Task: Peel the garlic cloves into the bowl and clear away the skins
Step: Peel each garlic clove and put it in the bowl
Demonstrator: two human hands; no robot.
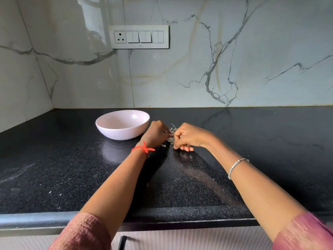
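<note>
Closest of all, a dark handle (122,242) sticks up on the pale cupboard front. Above it is the black speckled counter (72,168), with tiny white bits on its left part. Two arms in pink sleeves (84,233) reach out over it. The left wrist has a red thread (143,149) and the right arm has a silver bracelet (236,166).

The left hand (156,133) is curled up tight, and its fingertips grip the garlic skins (171,139). The right hand (187,137) is curled too, and its thumb and finger pinch the same skins from the other side. The skins make a small pale heap on the counter between the hands. The heap runs from near-left to far-right, and one thin stalk pokes up at its far end. One loose scrap (163,145) lies just beside it.

Just left of the left hand sits a round white bowl (122,130), open side up.

Behind is a marble wall (234,60) with a white switch plate (139,37). Tiny marks under the switches are too small to read.
</note>
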